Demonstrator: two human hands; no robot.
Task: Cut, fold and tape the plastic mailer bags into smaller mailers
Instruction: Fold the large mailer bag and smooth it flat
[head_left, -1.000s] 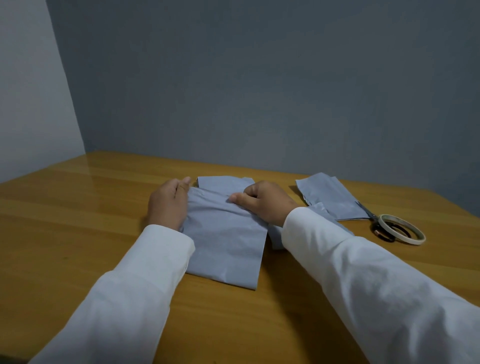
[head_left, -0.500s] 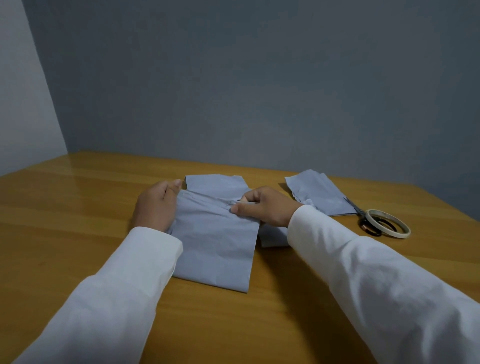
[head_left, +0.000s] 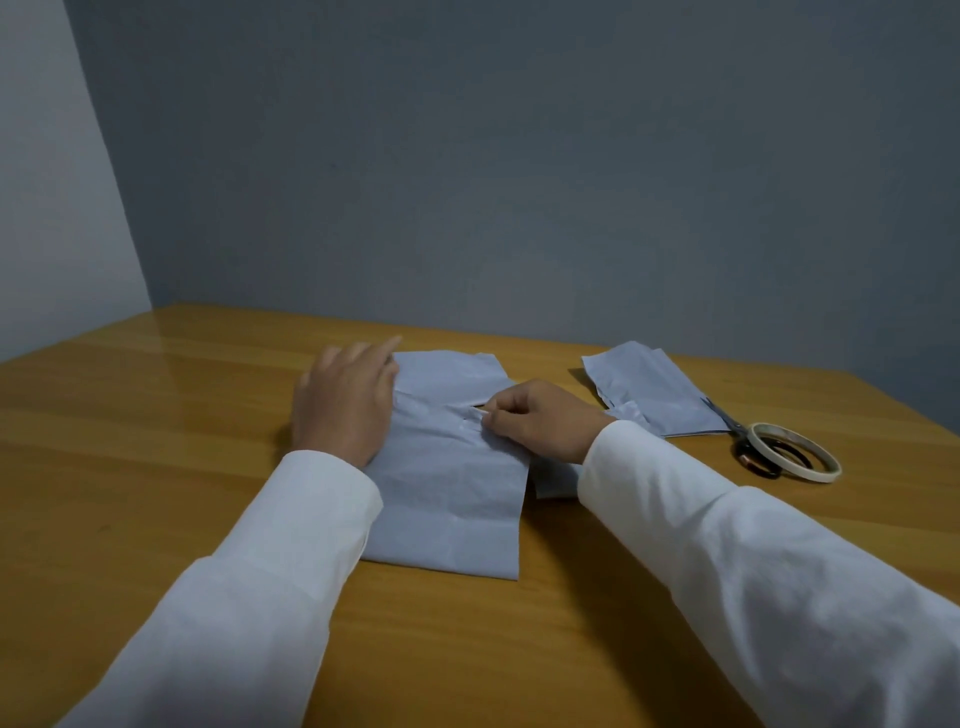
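Mailer bag (head_left: 447, 499) lies flat on the table (head_left: 156, 415), directly under both my hands, its near edge toward me and a folded flap at the far end.

Left hand (head_left: 343, 405): fingers (head_left: 363, 356) straight and loose, grasping nothing — palm rests on the bag's left edge. My reading: it serves as a weight so the slippery plastic cannot slide or spring open while the other hand works.

Right hand (head_left: 540, 421): fingers (head_left: 498, 415) curled, tips pinching at a small pale bit on the fold line in the middle of the bag. It looks like a short strip of tape or the lip of the flap; too small to tell which. The pinch sits right at the fold, where the flap needs fixing down.

To the right of my right hand, well apart from the work: a stack of cut mailer pieces (head_left: 654, 389), then scissors (head_left: 737, 441), with the tape roll (head_left: 795, 452) lying over the scissor handles. A smaller grey offcut (head_left: 556, 480) pokes out beside my right sleeve. Tools parked on the right, presumably so the working hand reaches them without crossing over the bag.

Judgement: folding and taping stage for this piece; cutting appears done.
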